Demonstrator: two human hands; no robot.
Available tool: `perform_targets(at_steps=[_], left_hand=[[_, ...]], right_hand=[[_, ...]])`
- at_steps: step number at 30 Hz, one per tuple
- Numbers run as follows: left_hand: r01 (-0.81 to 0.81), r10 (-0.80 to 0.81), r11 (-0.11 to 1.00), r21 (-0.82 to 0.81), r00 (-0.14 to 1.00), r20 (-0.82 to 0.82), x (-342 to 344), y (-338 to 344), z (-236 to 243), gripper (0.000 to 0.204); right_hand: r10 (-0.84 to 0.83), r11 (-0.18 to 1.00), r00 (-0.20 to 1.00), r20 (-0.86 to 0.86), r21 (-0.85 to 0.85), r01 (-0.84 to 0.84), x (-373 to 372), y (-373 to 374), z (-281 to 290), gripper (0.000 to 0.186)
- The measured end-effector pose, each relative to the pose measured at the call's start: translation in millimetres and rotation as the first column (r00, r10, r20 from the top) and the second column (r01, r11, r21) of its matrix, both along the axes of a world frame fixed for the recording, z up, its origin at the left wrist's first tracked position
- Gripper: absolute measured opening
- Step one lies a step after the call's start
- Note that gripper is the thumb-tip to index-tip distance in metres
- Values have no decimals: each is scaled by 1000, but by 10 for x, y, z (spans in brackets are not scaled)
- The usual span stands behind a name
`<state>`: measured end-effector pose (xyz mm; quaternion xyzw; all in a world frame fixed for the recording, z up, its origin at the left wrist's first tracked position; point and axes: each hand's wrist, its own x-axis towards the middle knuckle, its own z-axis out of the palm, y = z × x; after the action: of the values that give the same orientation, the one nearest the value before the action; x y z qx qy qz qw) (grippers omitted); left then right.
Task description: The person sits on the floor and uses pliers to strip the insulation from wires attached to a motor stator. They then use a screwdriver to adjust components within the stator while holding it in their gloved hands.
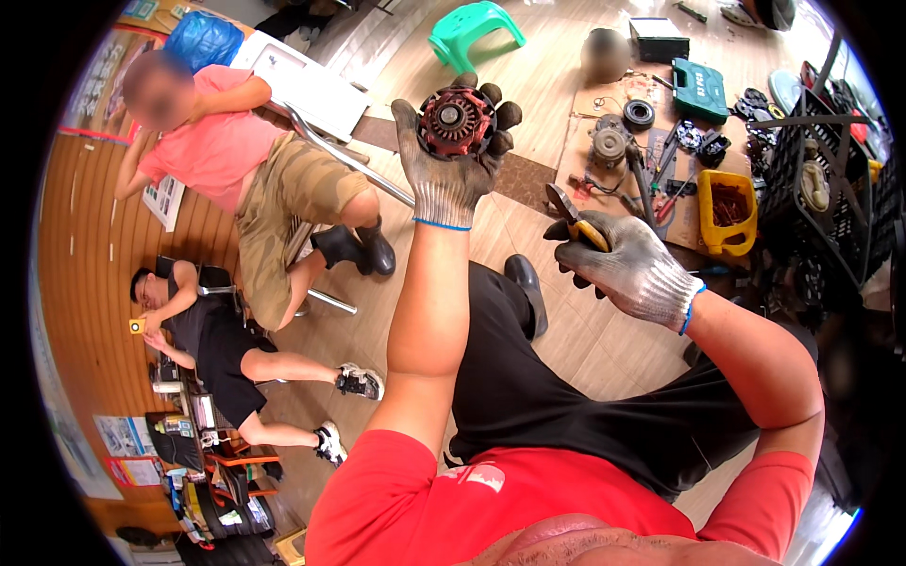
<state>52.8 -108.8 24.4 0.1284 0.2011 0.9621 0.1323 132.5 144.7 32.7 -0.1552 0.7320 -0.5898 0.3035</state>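
Note:
My left hand is gloved and raised palm up at arm's length, its fingers curled round a round motor part. The part has red windings around its rim and a bright metal shaft end in its ribbed centre. To the right and nearer to me, my right hand, gloved too, is closed on pliers. Dark jaws point up and left, and a yellow grip shows between thumb and fingers. The pliers are apart from the motor part. The lower ends of their handles are hidden in my right glove.
At right, cardboard holds a metal motor housing, a black ring and hand tools. Nearby are a teal tool case, a yellow container and a black crate. A green stool stands ahead; two people sit at left.

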Motion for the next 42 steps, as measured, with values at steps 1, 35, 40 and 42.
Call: perform_targets(at_steps=[1, 35, 40, 42], left_hand=[[14, -14, 1000, -7, 1000, 4, 1, 3, -2, 90], [-103, 142, 955, -279, 982, 126, 53, 117, 33, 86], [-70, 100, 950, -304, 992, 83, 12, 106, 4, 86], [-58, 94, 951, -304, 990, 104, 10, 112, -5, 85]], right_hand=[[-10, 1000, 1000, -12, -27, 10, -9, 13, 17, 31], [-187, 980, 982, 11, -63, 187, -219, 195, 240, 32], [-200, 976, 979, -29, -95, 196, -226, 184, 191, 30], [-209, 974, 977, -47, -105, 203, -228, 171, 167, 29]])
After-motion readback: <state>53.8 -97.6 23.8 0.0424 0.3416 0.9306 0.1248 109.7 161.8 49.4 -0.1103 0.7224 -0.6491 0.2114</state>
